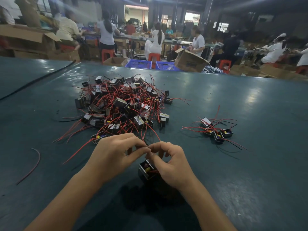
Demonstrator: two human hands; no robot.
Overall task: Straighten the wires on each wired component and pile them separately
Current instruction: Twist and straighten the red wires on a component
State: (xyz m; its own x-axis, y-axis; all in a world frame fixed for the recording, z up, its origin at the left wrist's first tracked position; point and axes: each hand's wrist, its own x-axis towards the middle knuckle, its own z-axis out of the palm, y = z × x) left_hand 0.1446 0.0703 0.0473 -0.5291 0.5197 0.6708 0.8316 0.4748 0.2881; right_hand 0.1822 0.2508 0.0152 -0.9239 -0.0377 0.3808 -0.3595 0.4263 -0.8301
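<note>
A big tangled heap of small black box components with red wires lies in the middle of the dark green table. A small separate pile of a few components lies to the right. One black component with a yellow part inside hangs just above the table between my hands. My left hand and my right hand meet fingertip to fingertip above it, both pinching its red wires, which run up toward the heap.
A loose red wire lies on the table at the left. A black cable crosses the far left corner. Beyond the table edge are blue crates, cardboard boxes, red stools and several seated people.
</note>
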